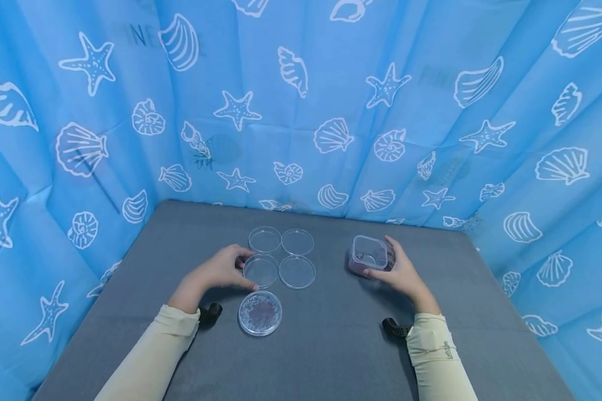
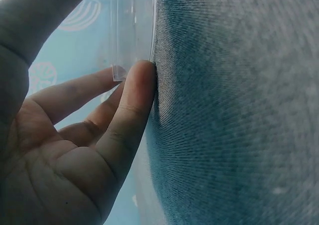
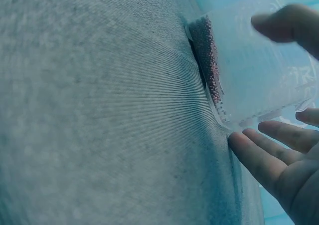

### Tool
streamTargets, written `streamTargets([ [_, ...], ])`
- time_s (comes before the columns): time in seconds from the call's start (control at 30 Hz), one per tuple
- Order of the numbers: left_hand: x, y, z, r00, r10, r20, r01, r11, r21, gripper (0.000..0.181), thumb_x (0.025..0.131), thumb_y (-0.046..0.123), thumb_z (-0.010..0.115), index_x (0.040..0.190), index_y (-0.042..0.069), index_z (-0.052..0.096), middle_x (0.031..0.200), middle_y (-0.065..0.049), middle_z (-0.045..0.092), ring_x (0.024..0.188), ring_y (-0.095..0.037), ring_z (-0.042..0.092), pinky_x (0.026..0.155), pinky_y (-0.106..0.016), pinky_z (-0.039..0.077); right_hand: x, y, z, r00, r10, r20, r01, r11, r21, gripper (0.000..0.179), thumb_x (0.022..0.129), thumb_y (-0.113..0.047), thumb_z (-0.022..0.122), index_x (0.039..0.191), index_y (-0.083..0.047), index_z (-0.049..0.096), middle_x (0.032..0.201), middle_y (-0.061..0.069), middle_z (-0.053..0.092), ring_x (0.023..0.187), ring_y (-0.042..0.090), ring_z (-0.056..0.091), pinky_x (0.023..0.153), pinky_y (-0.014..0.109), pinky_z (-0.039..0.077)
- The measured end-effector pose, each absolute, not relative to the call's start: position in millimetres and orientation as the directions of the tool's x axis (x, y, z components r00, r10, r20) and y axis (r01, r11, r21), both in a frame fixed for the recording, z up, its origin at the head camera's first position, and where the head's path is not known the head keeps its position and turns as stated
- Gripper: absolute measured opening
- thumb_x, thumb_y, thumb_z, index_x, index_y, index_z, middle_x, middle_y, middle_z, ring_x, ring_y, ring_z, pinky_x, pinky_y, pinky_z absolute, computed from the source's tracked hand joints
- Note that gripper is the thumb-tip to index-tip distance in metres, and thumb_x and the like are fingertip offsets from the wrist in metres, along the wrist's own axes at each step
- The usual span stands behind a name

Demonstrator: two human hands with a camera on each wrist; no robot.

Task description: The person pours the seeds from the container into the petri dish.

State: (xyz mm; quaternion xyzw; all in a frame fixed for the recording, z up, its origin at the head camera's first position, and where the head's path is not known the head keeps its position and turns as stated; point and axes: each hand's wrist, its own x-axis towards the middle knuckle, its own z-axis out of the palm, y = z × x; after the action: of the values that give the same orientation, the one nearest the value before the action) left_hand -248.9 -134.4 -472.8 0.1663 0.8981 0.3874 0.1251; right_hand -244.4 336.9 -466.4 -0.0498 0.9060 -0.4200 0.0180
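My left hand (image 1: 222, 268) grips a clear petri dish (image 1: 261, 272) by its rim, thumb at the near side and fingers at the far left. In the left wrist view, fingertips meet the edge of that dish (image 2: 133, 30), which sits low at the grey cloth. My right hand (image 1: 398, 273) spreads around a clear square container (image 1: 370, 253), thumb on the near side and fingers at the right. The right wrist view shows small purplish beads (image 3: 212, 60) in its bottom and fairly straight fingers beside its wall; whether they press on it is hard to tell.
Three more clear dishes, at back left (image 1: 265, 239), back right (image 1: 297, 242) and near right (image 1: 297, 272), form a square with the gripped one. Nearer stands a round dish (image 1: 260, 313) with purplish contents. A blue shell-patterned curtain (image 1: 291, 139) borders the grey table (image 1: 331, 356).
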Motion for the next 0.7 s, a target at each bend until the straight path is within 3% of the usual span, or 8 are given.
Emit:
streamTargets([
  [0.23, -248.6, -135.0, -473.6, -0.911, 0.402, -0.092, 0.205, 0.634, 0.746, 0.092, 0.069, 0.032, 0.102, 0.145, 0.000, 0.062, 0.121, -0.014, 0.063, 0.104, -0.023, 0.061, 0.077, -0.030, 0.058, -244.8, 336.2, -468.3, -0.993, -0.111, 0.024, -0.088, 0.619, -0.781, 0.106, 0.088, -0.023, 0.088, 0.166, -0.002, 0.020, 0.163, 0.034, 0.036, 0.148, 0.057, 0.040, 0.121, 0.066, 0.039],
  [0.5, -249.1, -136.6, -477.4, -0.910, 0.403, -0.094, 0.203, 0.634, 0.746, 0.093, 0.069, 0.034, 0.101, 0.146, 0.000, 0.061, 0.121, -0.013, 0.063, 0.104, -0.022, 0.061, 0.080, -0.031, 0.059, -243.6, 330.3, -470.1, -0.993, -0.064, 0.101, -0.118, 0.640, -0.759, 0.099, 0.085, -0.025, 0.091, 0.161, -0.002, 0.032, 0.153, 0.028, 0.050, 0.139, 0.048, 0.054, 0.114, 0.060, 0.049],
  [0.57, -249.0, -136.2, -476.5, -0.910, 0.403, -0.094, 0.203, 0.633, 0.747, 0.094, 0.069, 0.035, 0.101, 0.146, 0.000, 0.061, 0.122, -0.014, 0.063, 0.104, -0.022, 0.061, 0.081, -0.032, 0.059, -242.5, 327.4, -469.4, -0.989, -0.043, 0.145, -0.138, 0.649, -0.748, 0.096, 0.084, -0.025, 0.092, 0.159, -0.002, 0.037, 0.152, 0.026, 0.052, 0.137, 0.046, 0.056, 0.111, 0.056, 0.051],
  [0.7, -248.8, -135.8, -475.8, -0.909, 0.408, -0.084, 0.215, 0.632, 0.744, 0.093, 0.070, 0.035, 0.101, 0.146, 0.000, 0.061, 0.123, -0.015, 0.062, 0.106, -0.023, 0.062, 0.083, -0.035, 0.060, -241.4, 318.2, -467.6, -0.976, -0.031, 0.216, -0.180, 0.673, -0.718, 0.093, 0.081, -0.026, 0.095, 0.155, -0.005, 0.043, 0.147, 0.023, 0.058, 0.132, 0.042, 0.061, 0.101, 0.036, 0.057],
])
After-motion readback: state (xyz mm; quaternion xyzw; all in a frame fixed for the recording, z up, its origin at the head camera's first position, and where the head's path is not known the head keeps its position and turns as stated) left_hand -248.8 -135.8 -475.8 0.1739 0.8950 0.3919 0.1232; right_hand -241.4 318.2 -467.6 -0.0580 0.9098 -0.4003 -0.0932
